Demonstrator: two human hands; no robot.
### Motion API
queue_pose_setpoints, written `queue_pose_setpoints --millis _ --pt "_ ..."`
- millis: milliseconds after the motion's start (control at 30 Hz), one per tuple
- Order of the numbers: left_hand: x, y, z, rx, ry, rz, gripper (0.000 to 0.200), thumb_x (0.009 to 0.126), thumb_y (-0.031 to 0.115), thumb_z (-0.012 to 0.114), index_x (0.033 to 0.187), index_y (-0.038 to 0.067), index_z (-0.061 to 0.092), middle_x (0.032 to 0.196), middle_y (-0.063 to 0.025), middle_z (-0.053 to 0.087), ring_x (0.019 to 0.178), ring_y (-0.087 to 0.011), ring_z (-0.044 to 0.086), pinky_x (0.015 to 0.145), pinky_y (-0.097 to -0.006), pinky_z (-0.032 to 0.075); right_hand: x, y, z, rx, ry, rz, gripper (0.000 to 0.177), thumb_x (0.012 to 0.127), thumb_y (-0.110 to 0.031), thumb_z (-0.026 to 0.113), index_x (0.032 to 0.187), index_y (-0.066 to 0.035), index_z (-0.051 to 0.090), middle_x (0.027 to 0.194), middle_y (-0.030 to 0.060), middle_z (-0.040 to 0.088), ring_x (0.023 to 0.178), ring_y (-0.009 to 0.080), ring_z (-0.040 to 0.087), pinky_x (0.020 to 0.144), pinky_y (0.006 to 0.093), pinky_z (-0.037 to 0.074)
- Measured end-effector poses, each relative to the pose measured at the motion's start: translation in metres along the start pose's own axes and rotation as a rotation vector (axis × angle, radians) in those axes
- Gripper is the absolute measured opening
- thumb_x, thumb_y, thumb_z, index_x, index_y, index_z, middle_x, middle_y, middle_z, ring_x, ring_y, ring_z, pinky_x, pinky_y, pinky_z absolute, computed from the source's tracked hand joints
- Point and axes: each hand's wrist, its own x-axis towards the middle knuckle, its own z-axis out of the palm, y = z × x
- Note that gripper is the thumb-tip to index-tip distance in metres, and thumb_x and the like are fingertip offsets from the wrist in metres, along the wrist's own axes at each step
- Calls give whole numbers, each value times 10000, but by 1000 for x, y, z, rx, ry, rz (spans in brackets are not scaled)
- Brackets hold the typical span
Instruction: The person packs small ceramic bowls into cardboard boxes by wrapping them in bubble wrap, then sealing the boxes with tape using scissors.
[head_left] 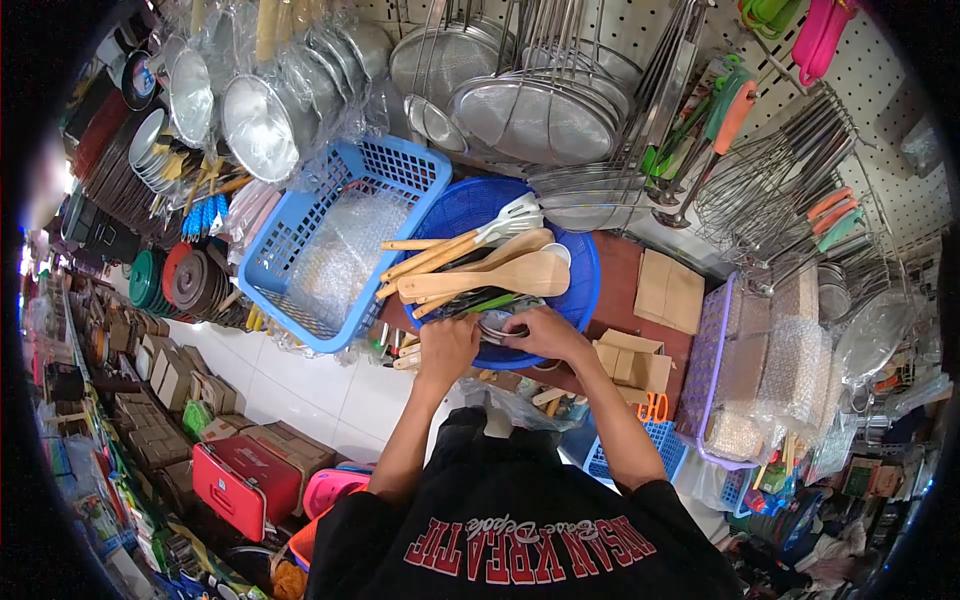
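Observation:
A round dark blue basket (585, 268) holds wooden spatulas (520, 277), white-headed utensils with wooden handles (513, 216) and a green-handled piece (492, 304). At the basket's near edge, my left hand (449, 345) has its fingers bent over the rim, beside the wooden handles; whatever lies under its fingertips is hidden. To the right, my right hand (545, 332) is curled with thumb and finger on a small round metal item (495, 324) inside the basket. The wooden spatulas lie across the basket just beyond both hands.
A light blue basket (262, 285) with bubble wrap stands left. Strainers (535, 118) and whisks (770, 180) hang ahead. An open cardboard box (632, 365) and a purple basket (703, 365) are right. A red case (245, 485) sits lower left.

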Motion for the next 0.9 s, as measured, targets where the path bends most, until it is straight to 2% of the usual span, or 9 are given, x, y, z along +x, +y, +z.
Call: queue_pose_setpoints --millis 67,167,267,367,467,667,767,867,900 --pt "0 0 0 -27 -18 -16 160 852 153 644 961 109 753 731 -168 705 622 -329 686 573 -439 545 1 0 -2 18 -48 18 260 811 -255 761 965 -49 732 904 181 710 876 358 679 790 420 515" --pt "2 2 -4 -25 39 26 195 861 155 639 1020 113 744 710 -180 694 616 -346 681 568 -444 542 2 3 -1 0 -27 -44 245 850 -277 702 996 -81 712 916 202 703 870 378 680 771 462 523" --pt "2 5 -5 -10 19 -33 246 872 155 628 1095 118 726 692 -188 684 610 -358 676 573 -451 542 0 -4 -2 -123 64 -6 222 913 -251 628 1044 -77 674 971 190 699 920 381 671 795 474 523" --pt "2 4 -6 23 -44 -45 402 850 158 637 1245 90 666 780 -121 726 625 -286 692 607 -406 548 -6 -13 -9 -109 180 20 206 969 -213 548 1091 -71 634 1042 177 689 983 386 653 820 484 517" --pt "2 5 -5 33 -51 -42 399 853 152 633 1245 86 658 839 -118 735 673 -276 701 650 -402 548 -13 -7 -9 -93 283 26 201 997 -199 510 1087 -52 613 1098 166 678 1024 389 638 845 476 512" --pt "0 7 -6 -53 21 -26 355 847 79 623 1199 54 660 901 -132 718 745 -278 694 687 -405 537 -34 -3 -21 18 472 50 137 991 -111 520 1069 -15 577 1063 177 653 1005 403 623 843 449 499" --pt "-4 5 -7 -273 224 97 314 880 29 613 1192 27 649 894 -144 683 725 -258 669 677 -380 536 -49 -5 -22 118 628 6 88 967 -23 534 1041 14 564 1028 186 636 986 400 622 845 409 498" --pt "-23 43 -18 -797 208 -226 264 954 25 581 1215 12 622 898 -126 655 746 -216 643 664 -349 529 -70 -19 -17 119 774 -60 78 948 36 534 1021 36 562 1051 194 624 1002 390 623 867 378 497" --pt "-33 56 -19 -1136 116 -332 353 1042 185 529 1363 42 492 1022 -123 636 816 -194 640 667 -325 534 -78 -20 -13 119 808 -90 102 917 78 545 1006 33 569 1104 200 611 1051 379 626 888 390 497"
